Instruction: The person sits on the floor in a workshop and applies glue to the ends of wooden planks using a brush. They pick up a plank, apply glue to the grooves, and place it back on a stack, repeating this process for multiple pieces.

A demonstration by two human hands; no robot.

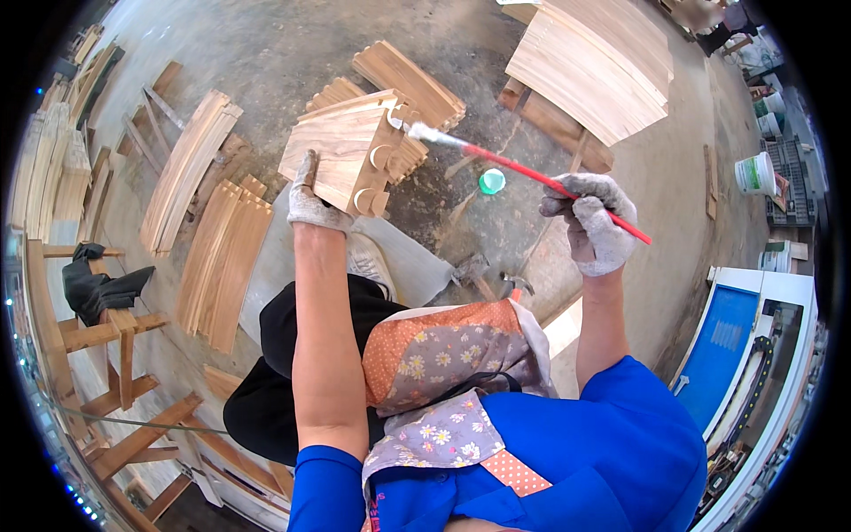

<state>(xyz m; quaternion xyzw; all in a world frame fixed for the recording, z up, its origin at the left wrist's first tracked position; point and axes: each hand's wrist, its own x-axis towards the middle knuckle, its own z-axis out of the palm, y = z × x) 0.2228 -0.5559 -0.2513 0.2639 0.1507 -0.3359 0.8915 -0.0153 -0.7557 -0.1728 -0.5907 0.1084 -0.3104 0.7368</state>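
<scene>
Blue fabric shirt (576, 443) nearest. Gloved left hand (317, 202) grips pale wooden block (335, 146); right hand (598, 223), thin red rod (514, 166); white tip (429, 134), if overloaded, may drip.

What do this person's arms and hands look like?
The left hand and right hand wear whitish work gloves smudged with grey. Above them, the forearms are bare up to plain, bright blue sleeves. I see no cables on the arms.
</scene>
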